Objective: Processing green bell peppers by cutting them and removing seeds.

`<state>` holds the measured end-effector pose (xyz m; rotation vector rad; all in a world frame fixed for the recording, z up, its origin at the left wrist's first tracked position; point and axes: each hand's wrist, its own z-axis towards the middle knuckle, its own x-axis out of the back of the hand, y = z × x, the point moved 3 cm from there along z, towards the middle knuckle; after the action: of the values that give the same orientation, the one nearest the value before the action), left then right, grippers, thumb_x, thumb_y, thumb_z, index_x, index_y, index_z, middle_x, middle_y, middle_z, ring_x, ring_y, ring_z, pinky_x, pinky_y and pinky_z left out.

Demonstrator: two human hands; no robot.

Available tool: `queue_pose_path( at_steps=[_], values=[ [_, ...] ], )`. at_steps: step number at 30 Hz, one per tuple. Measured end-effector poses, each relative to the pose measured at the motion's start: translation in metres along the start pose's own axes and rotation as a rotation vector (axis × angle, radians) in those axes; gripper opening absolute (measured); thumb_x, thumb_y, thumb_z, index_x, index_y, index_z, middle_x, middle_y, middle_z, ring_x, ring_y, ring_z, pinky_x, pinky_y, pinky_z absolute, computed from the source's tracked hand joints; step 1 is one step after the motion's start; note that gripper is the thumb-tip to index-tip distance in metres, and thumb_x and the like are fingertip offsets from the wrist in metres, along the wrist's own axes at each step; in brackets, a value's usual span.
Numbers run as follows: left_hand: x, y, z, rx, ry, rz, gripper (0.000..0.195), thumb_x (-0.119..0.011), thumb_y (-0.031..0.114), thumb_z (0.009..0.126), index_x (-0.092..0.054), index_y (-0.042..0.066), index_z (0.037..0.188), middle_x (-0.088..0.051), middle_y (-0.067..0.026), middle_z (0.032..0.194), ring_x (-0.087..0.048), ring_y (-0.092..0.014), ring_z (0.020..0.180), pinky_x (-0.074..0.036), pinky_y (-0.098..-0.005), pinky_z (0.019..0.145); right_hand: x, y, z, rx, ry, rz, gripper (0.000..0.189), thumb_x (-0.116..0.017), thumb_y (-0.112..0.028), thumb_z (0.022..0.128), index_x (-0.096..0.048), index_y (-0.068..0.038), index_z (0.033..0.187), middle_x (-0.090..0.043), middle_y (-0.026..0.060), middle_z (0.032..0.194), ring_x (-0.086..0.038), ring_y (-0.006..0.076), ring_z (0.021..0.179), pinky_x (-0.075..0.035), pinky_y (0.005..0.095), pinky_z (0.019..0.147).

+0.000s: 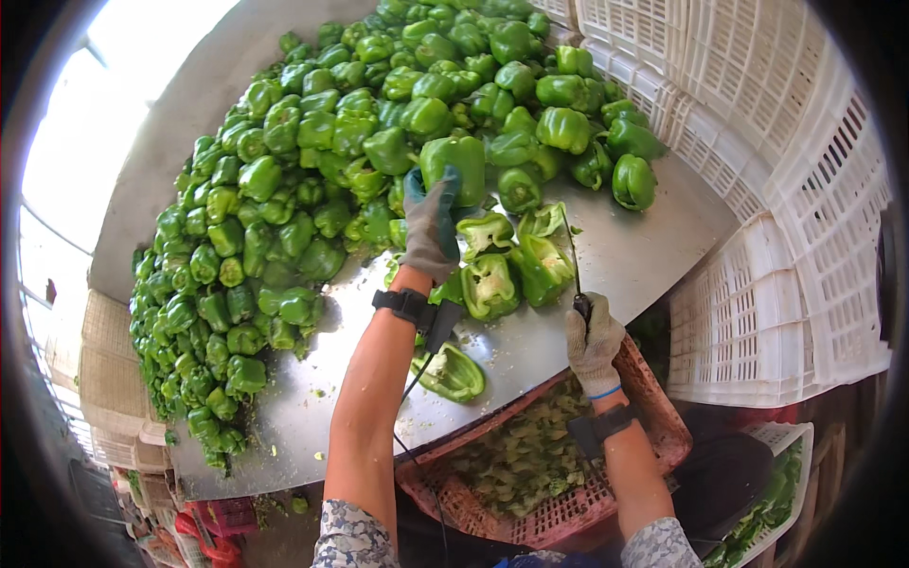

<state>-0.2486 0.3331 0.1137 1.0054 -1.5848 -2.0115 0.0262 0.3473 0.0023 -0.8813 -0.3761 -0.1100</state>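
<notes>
My left hand (433,224), in a grey and teal work glove, grips a whole green bell pepper (454,165) at the near edge of a large pile of green bell peppers (334,135). My right hand (594,341), in a knitted glove, holds a thin-bladed knife (574,255) by its dark handle, blade pointing away from me. Between the hands, cut bell pepper pieces (490,285) lie on the metal table, some showing pale cores and seeds. A hollow pepper half (451,373) lies nearer to me, right of my left forearm.
Below the edge of the metal table (298,426), a pink plastic crate (529,522) holds green scraps. White plastic crates (738,319) stand stacked at the right. Another white crate (799,468) at the lower right holds green pepper pieces. A cable runs from my left wrist.
</notes>
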Motion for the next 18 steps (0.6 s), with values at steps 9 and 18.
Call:
queue_pose_path(
  at_steps=[9,18],
  values=[
    [0.083,0.102,-0.137,0.224,-0.029,-0.226,0.051,-0.063,0.043,0.095,-0.055,0.016,0.137,-0.066,-0.0026,0.127,-0.068,-0.019,0.108,-0.061,-0.0357,0.08,-0.003,-0.026,-0.001,-0.475,-0.142,0.427,0.032,-0.058,-0.038,0.101,-0.055,-0.006,0.095,-0.056,0.006,0.06,-0.053,0.019,0.051,-0.042,0.0352,0.05],
    [0.197,0.108,-0.307,-0.037,0.565,0.236,0.07,-0.062,0.057,0.094,-0.036,0.018,0.145,-0.053,-0.0115,0.134,-0.062,-0.025,0.111,-0.06,-0.0398,0.071,-0.002,-0.135,-0.087,-0.425,-0.347,0.86,0.028,-0.053,-0.028,0.105,-0.057,-0.001,0.102,-0.055,-0.0004,0.061,-0.043,0.0058,0.049,-0.037,0.0263,0.045]
  ],
)
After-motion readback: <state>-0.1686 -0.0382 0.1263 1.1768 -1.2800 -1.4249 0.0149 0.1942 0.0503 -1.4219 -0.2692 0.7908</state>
